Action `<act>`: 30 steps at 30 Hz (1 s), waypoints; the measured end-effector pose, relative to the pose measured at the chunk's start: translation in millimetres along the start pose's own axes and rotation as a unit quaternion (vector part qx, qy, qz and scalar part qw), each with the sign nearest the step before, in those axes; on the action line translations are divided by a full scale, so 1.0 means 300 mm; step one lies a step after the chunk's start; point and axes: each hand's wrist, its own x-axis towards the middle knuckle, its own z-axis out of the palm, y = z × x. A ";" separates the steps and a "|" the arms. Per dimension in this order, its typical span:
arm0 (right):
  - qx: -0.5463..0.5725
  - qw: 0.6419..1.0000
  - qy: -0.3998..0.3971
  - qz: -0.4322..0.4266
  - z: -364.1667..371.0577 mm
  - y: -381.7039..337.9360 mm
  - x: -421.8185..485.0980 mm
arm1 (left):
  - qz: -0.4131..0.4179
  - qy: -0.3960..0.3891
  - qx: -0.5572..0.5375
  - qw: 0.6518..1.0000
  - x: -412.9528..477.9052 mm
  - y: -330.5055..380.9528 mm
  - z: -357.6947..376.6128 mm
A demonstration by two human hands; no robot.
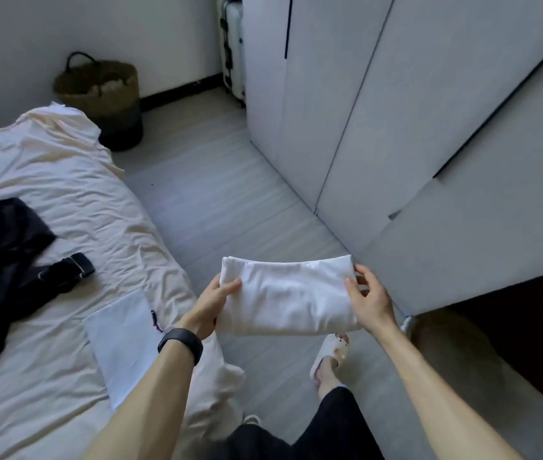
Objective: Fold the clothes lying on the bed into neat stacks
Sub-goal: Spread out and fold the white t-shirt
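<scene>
A folded white garment (pixel 290 295) is held in the air over the floor, between the bed and the wardrobe. My left hand (pixel 212 302) grips its left edge, thumb on top. My right hand (pixel 368 298) holds its right edge with curled fingers. On the cream bed sheet (pixel 64 180) lies an unfolded dark garment (pixel 1 273) with a strap at the left. A flat folded white piece (pixel 124 343) rests near the bed's edge, below my left forearm.
A white wardrobe (pixel 396 111) fills the right side, one door swung open near my right hand. A woven basket (pixel 101 94) stands by the far wall and a suitcase (pixel 230 48) in the corner. Grey floor (pixel 217 200) runs between bed and wardrobe. My slippered foot (pixel 330 353) is below the garment.
</scene>
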 end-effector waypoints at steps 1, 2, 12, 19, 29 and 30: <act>-0.003 1.000 -0.024 -0.003 0.021 -0.007 0.063 | 0.045 0.031 0.014 0.998 0.027 0.012 -0.004; -0.003 0.999 -0.044 -0.006 0.043 -0.012 0.125 | 0.073 0.062 0.022 0.995 0.042 0.029 -0.005; 0.000 0.970 -0.238 -0.046 0.215 -0.198 0.603 | 0.112 0.301 -0.041 0.946 0.014 0.108 0.049; -0.053 0.911 -0.387 -0.130 0.409 -0.366 0.673 | 0.084 0.445 -0.199 0.869 -0.067 -0.033 0.083; -0.174 0.803 -0.505 -0.263 0.860 -0.638 0.532 | 0.092 0.518 -0.373 0.764 -0.091 -0.218 -0.062; -0.185 0.794 -0.511 -0.273 0.909 -0.669 0.506 | 0.090 0.527 -0.378 0.756 -0.086 -0.232 -0.091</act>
